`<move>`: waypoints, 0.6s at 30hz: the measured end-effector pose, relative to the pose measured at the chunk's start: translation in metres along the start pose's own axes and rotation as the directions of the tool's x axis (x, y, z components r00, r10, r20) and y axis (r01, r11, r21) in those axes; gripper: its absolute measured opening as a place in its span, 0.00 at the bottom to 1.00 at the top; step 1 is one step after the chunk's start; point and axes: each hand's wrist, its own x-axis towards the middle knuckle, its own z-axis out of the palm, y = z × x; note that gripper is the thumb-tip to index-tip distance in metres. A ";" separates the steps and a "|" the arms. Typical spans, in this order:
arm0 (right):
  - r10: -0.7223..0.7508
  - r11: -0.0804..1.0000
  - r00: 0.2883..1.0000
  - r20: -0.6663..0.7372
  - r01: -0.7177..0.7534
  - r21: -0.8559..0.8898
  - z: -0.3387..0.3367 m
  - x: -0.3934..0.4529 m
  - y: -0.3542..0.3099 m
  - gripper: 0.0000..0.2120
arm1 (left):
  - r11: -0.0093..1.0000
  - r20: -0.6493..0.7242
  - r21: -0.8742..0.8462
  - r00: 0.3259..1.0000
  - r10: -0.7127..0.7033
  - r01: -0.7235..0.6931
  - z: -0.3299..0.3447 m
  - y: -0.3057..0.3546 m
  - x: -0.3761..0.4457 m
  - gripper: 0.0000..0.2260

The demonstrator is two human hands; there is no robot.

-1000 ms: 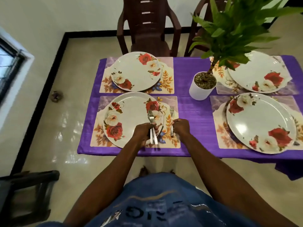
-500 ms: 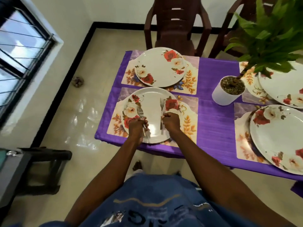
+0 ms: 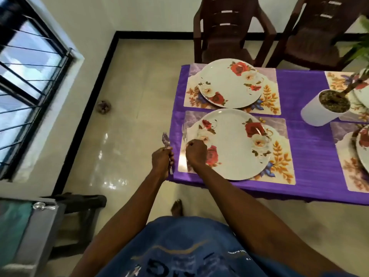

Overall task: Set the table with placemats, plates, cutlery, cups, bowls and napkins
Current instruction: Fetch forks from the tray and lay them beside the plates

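the cutlery step is in hand. the left hand (image 3: 162,161) is curled round a bundle of forks (image 3: 167,145), tines up, just off the desk's (image 3: 311,136) left edge. the right hand (image 3: 196,151) is curled, seemingly pinching one fork (image 3: 184,134) down onto the near placemat's (image 3: 279,154) left strip, beside the near plate (image 3: 231,144); it is blurred. next, i judge, release it straight, then take another fork to the far plate (image 3: 227,82).
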 end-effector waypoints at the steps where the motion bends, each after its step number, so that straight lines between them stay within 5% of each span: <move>1: -0.010 0.999 0.999 -0.031 0.009 -0.040 0.008 -0.004 -0.004 0.10 | 1.000 0.014 0.006 1.000 -0.009 0.009 -0.009 0.002 0.001 0.07; 9: -0.020 0.965 0.993 -0.120 -0.012 -0.262 0.030 -0.008 -0.012 0.09 | 0.999 0.084 0.020 0.996 -0.030 0.028 -0.047 0.009 0.017 0.06; 18: -0.065 0.948 0.988 -0.143 0.017 -0.319 0.035 -0.006 -0.011 0.09 | 0.997 0.108 0.074 0.994 -0.002 -0.006 -0.056 0.012 0.026 0.06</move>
